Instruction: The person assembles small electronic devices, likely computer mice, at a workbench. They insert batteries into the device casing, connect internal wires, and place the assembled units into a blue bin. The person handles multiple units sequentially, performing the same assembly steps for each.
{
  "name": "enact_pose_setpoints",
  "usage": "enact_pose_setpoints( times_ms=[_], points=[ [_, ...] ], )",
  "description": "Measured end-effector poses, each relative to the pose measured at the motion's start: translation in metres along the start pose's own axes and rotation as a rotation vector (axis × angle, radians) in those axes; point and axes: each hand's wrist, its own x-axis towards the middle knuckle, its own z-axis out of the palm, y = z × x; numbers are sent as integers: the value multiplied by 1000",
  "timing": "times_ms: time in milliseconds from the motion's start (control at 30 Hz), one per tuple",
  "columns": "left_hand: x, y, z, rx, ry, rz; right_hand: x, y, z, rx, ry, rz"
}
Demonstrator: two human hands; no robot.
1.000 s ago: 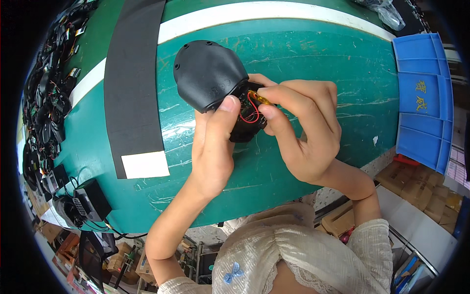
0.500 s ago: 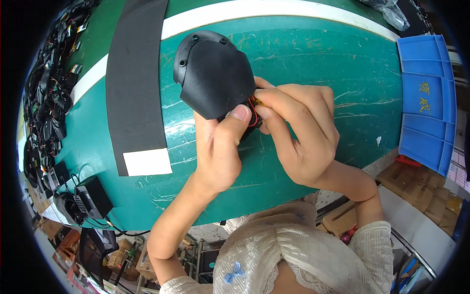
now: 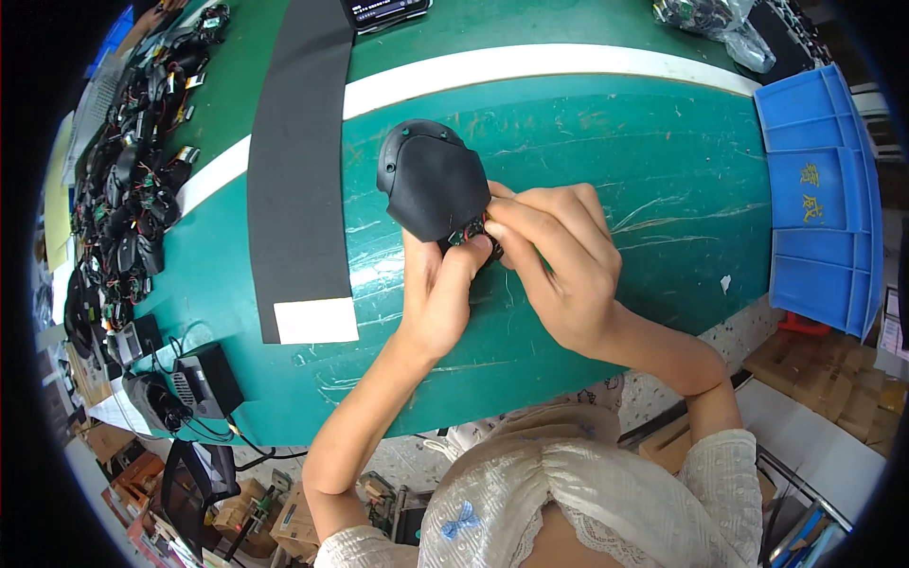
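My left hand [image 3: 440, 298] grips a black plastic housing [image 3: 436, 185] from below, its thumb pressed near the lower edge. The housing has a rounded, smooth shell and several screw holes along its far rim. A small green circuit board [image 3: 464, 233] and thin red wires show at its lower right edge. There my right hand [image 3: 563, 256] is closed in a pinch on the thin wires; its fingertips hide most of what they hold. Both hands are above the green table [image 3: 606, 331].
A black mat strip [image 3: 303, 170] with a white patch lies left of my hands. Wired black parts [image 3: 123, 204] are heaped at the far left, above a black power box [image 3: 208, 379]. A blue bin [image 3: 819, 199] stands at right. A phone [image 3: 386, 11] lies at the far edge.
The view has shifted, so the table and mat appear farther right and lower. The housing looks smaller and farther away. My right fingertips remain at its edge; the yellowish piece between them no longer shows.
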Motion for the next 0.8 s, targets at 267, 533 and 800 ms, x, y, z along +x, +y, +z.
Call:
enact_pose_setpoints(
  times_ms=[267, 533, 800],
  points=[
    [8, -9, -4, -238, -20, -102, 2, 4, -5, -161, -32, -13],
    [14, 2, -3, -225, 16, -81, 1, 2, -7, -285, 7, -167],
    [11, 7, -2, -207, -26, -31, -3, 8, -2, -397, -54, -231]
  ],
)
